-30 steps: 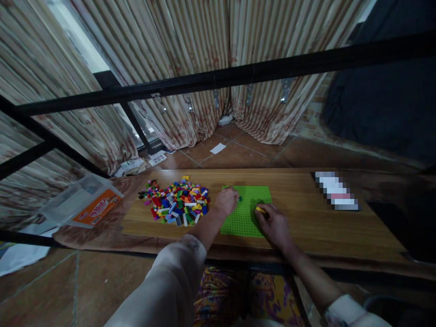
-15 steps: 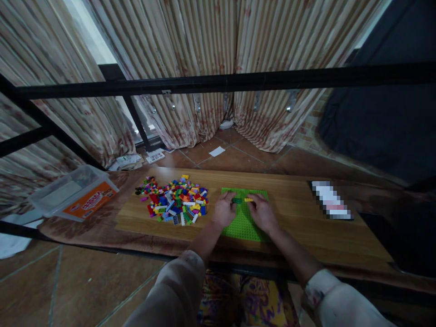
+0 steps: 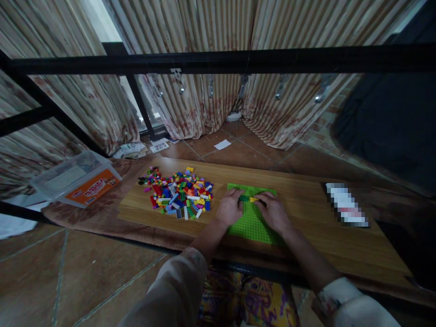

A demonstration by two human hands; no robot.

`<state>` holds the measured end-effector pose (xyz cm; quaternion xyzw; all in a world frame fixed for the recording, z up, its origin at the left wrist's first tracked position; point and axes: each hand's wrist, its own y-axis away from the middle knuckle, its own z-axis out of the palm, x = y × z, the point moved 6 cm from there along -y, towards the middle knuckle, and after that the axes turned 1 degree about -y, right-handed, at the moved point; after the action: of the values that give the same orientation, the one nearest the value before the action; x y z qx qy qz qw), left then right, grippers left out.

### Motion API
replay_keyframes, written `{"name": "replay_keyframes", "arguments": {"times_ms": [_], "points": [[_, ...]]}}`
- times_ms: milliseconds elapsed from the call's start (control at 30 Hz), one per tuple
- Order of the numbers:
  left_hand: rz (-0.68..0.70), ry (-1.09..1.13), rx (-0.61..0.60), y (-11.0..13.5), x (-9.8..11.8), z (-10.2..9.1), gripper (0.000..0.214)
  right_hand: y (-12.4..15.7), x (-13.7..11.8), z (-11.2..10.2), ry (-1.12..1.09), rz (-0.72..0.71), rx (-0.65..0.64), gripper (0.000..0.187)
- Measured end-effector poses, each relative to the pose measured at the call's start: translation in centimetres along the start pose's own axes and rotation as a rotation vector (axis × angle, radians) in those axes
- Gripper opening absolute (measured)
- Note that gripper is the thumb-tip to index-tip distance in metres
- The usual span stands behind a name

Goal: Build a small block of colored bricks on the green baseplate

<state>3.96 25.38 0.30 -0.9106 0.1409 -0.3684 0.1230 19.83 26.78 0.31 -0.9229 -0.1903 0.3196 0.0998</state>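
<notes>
Tabletop (image 3: 303, 200) below, left hand's (image 3: 230, 208) pinched green brick (image 3: 244, 198) now meets right hand's (image 3: 274, 212) pinched yellow brick (image 3: 253, 199), aligned over the baseplate (image 3: 251, 228).

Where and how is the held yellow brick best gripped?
Yellow brick: probably its right end, pinched from the right, as the right hand does; it runs sideways, its left end at or very near the dark green brick in the left hand.

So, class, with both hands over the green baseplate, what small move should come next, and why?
Probably align the yellow brick in the right hand with the green brick in the left hand, since their ends meet or nearly meet over the green baseplate; whether they're joined is unclear.
</notes>
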Motion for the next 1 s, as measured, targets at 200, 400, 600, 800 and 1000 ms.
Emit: {"name": "replay_keyframes", "arguments": {"times_ms": [200,400,600,800,1000], "points": [[0.040,-0.012,-0.007,0.0,0.3,0.0,0.039,-0.4,-0.2,0.4,0.000,0.005,-0.025,0.023],[0.119,-0.082,-0.061,0.3,0.6,0.7,0.032,-0.8,-0.2,0.5,0.024,-0.016,-0.069,0.021],[0.141,-0.204,-0.130,0.5,1.0,1.2,0.037,-1.4,-0.2,0.7,0.051,-0.054,-0.126,0.021],[0.154,-0.366,-0.181,0.5,2.1,1.3,0.033,-2.1,-0.3,0.9,0.055,-0.086,-0.185,0.022],[0.146,-0.387,-0.231,0.5,2.7,2.2,0.030,-1.6,0.0,1.2,0.018,-0.047,-0.153,0.025]]}}
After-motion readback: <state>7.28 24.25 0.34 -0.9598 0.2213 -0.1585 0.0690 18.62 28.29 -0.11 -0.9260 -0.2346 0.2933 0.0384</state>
